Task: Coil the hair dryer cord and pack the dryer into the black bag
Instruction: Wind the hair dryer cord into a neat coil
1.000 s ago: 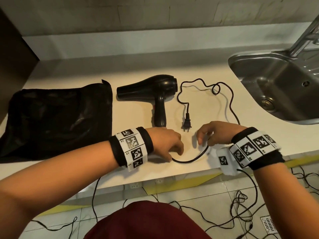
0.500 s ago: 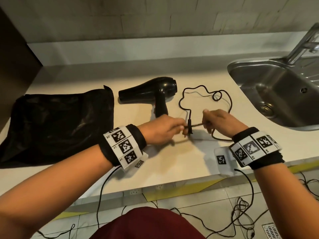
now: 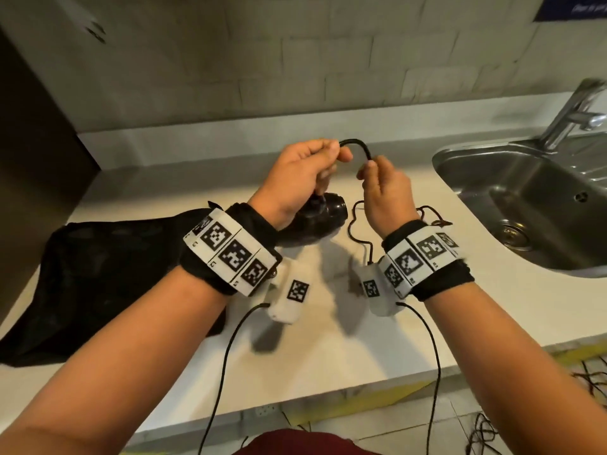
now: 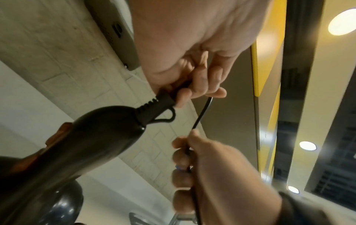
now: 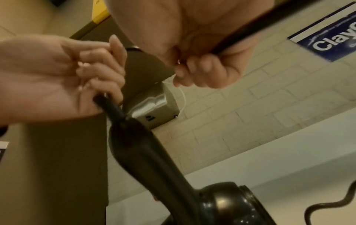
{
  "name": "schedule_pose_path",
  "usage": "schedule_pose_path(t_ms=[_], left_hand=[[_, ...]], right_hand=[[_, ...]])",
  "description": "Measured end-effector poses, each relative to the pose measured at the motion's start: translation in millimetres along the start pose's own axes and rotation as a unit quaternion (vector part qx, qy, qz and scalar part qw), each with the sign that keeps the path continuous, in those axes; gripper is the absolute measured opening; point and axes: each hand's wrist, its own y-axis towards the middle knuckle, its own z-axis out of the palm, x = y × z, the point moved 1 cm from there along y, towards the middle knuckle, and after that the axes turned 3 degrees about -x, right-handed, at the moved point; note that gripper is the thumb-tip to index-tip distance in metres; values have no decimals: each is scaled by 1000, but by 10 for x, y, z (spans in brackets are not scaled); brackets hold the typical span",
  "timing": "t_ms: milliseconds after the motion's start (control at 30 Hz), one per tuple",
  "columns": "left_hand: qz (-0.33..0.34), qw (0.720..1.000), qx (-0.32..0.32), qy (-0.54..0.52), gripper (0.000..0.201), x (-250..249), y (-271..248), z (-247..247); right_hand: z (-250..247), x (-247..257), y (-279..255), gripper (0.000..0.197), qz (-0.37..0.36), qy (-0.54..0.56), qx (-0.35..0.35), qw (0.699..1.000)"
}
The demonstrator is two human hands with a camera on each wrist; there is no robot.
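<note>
The black hair dryer (image 3: 328, 210) hangs handle-up over the counter, mostly hidden behind my left wrist. My left hand (image 3: 331, 159) grips the ribbed cord collar (image 4: 154, 106) at the end of the dryer's handle (image 4: 77, 144). My right hand (image 3: 368, 169) pinches the black cord (image 3: 356, 144) a short way along, so the cord arches between both hands. The rest of the cord (image 3: 358, 238) trails in loose bends on the counter under my right wrist. The black bag (image 3: 115, 267) lies flat at the left. In the right wrist view the dryer (image 5: 154, 159) points barrel-down.
A steel sink (image 3: 525, 198) with a tap (image 3: 571, 113) is set into the white counter (image 3: 328, 356) at the right. A dark cabinet side (image 3: 33, 142) borders the left. The tiled wall (image 3: 295, 60) stands behind. Sensor cables hang from both wrists over the front edge.
Both hands have risen from just above the counter. The left hand now grips the cord collar and the dryer has been tipped up by its handle. The cord loop has been dragged nearer.
</note>
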Motion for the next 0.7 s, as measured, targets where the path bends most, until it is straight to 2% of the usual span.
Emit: schedule_pose_path(t_ms=[100, 200, 400, 567, 700], left_hand=[[-7, 996, -23, -85, 32, -85, 108, -60], [-8, 991, -33, -133, 32, -113, 181, -94], [11, 991, -84, -100, 31, -91, 292, -182], [24, 993, -107, -49, 39, -56, 445, -265], [28, 994, -98, 41, 43, 11, 546, -320]], right_hand=[[220, 54, -21, 26, 23, -23, 47, 998], [363, 123, -101, 24, 13, -85, 98, 991], [335, 232, -168, 25, -69, -175, 130, 973], [241, 293, -264, 24, -194, -207, 87, 955], [156, 382, -150, 32, -218, -155, 38, 963]])
